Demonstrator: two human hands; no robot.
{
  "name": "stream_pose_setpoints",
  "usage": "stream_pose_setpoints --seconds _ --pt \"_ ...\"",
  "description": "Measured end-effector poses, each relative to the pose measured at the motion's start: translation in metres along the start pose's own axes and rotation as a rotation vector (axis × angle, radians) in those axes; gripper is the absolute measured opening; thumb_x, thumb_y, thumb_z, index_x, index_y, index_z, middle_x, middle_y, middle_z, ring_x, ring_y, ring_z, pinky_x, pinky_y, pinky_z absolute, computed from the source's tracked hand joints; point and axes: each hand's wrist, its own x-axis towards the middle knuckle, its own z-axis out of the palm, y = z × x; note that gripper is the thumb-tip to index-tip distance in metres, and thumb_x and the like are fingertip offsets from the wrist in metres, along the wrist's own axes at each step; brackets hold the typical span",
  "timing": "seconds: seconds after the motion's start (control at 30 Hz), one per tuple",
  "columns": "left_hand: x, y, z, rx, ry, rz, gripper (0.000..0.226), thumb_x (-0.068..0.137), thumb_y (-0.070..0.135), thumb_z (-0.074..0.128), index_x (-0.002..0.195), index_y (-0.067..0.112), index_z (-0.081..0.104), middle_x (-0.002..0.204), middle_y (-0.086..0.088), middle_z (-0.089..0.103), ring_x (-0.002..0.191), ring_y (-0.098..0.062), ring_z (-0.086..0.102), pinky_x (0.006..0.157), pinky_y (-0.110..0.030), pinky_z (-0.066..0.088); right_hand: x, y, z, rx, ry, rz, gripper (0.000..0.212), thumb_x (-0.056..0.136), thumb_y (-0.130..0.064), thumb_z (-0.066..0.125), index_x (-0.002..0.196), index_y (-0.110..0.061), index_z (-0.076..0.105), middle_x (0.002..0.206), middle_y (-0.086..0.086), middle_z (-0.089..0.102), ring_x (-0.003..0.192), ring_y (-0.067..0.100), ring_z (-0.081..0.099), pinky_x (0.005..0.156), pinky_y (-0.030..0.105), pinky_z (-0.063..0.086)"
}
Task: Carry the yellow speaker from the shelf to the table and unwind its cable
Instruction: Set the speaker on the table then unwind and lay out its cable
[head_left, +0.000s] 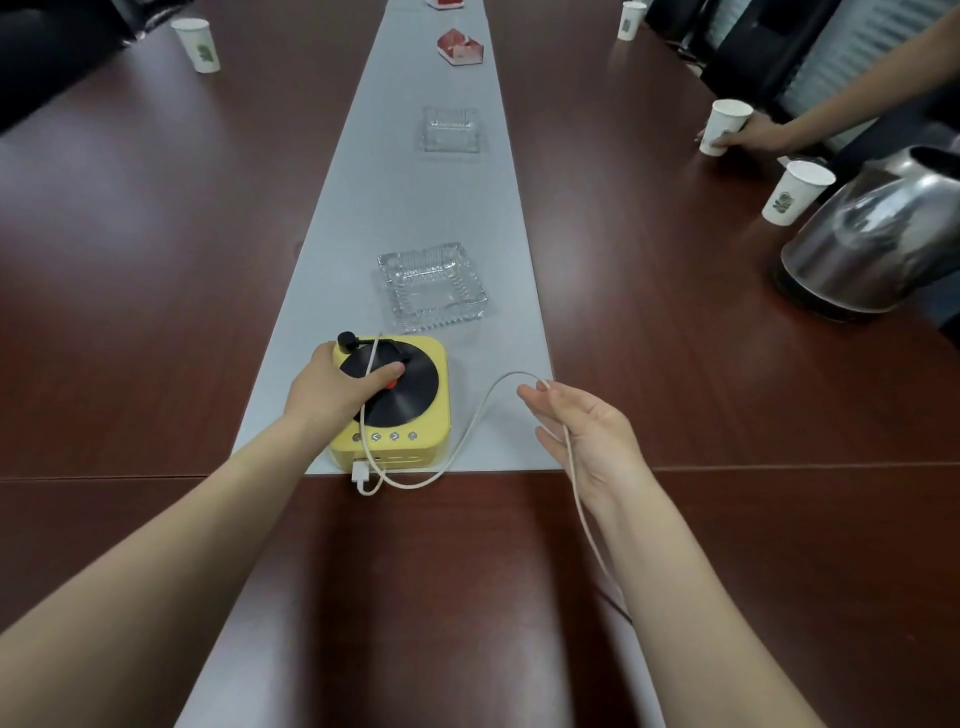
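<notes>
I have the yellow speaker (415, 400) down on the table (156, 234), a dark reddish wood top with a glossy finish. It sits at the near end of a smooth pale grey runner (431, 208). The speaker is a rounded square box with a flat black disc on top, like a small turntable.

My left hand (332, 389) grips it from nine o'clock, fingers curled round the side and the thumb pressed on the disc.

The thin white cable (483, 400) crosses the disc under that thumb and drops down the front face. It loops past a blocky white plug at six o'clock, then arcs toward three o'clock. There it lies across my right hand (587, 436), whose fingers are loose and nearly straight, and trails along my forearm.

At twelve o'clock from the speaker stands a ribbed square glass ashtray (431, 286). A shiny steel kettle (878, 249) sits around two o'clock.
</notes>
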Motion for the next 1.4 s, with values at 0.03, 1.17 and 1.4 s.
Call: stream_pose_setpoints --seconds 0.03,1.17,1.4 --pt "-0.001 0.001 0.000 0.009 0.000 0.019 0.071 0.078 0.044 0.071 0.134 0.011 0.041 0.129 -0.008 0.059 0.113 -0.028 0.056 0.080 -0.030 0.037 0.000 0.003 0.001 -0.001 0.008 -0.008 0.005 0.089 -0.020 0.060 0.091 -0.020 0.065 0.082 -0.008 0.077 0.110 0.011 0.064 0.107 0.034 0.039" --pt "-0.014 -0.009 0.001 -0.148 -0.014 0.016 0.060 0.100 0.046 0.022 0.153 0.020 0.011 0.159 -0.004 0.025 0.145 -0.024 0.026 0.112 -0.030 0.023 0.010 -0.028 0.066 -1.019 0.116 -0.343 0.059 0.092 -0.038 0.050 0.142 -0.009 0.039 0.149 0.007 0.043 0.138 0.023 0.036 0.106 0.028 0.029" --pt "-0.014 -0.005 0.005 0.012 0.027 0.028 0.087 0.084 0.062 0.043 0.151 0.027 0.001 0.154 -0.007 0.033 0.135 -0.032 0.040 0.106 -0.038 0.037 0.025 -0.024 0.103 -0.825 -0.005 -0.211 0.079 0.087 -0.065 0.036 0.142 -0.009 0.038 0.134 0.006 0.051 0.127 0.022 0.044 0.102 0.035 0.033"
